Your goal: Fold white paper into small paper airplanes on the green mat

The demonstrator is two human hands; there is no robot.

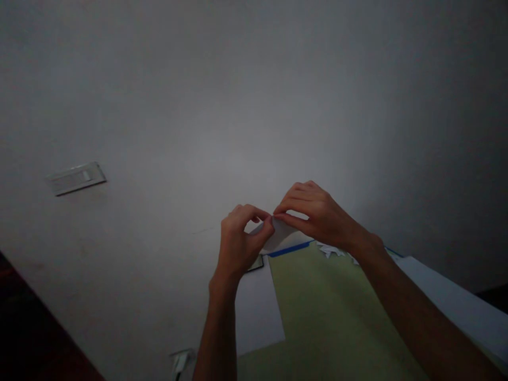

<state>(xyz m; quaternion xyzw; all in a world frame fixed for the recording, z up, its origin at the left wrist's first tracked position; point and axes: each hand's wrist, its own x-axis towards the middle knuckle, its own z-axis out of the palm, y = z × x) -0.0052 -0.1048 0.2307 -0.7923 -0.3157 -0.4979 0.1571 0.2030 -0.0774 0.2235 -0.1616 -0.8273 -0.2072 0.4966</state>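
Observation:
Both hands are raised in front of a pale wall, above the far end of a green table top. A small piece of white paper [279,234] hangs between them. My left hand [244,235] pinches its upper edge between thumb and fingers. Close beside that grip, my right hand [305,209] pinches the same edge, thumb below and fingers above. The fingertips of the two hands nearly touch. Some of the paper is hidden behind the fingers.
A white sheet [257,317] lies on the green table top [329,312], with a dark-edged object [256,263] at its far end. White paper scraps [331,250] lie near a blue strip [289,249]. Another white sheet [448,301] is at right. Switch plates [77,179] are on the wall [238,106].

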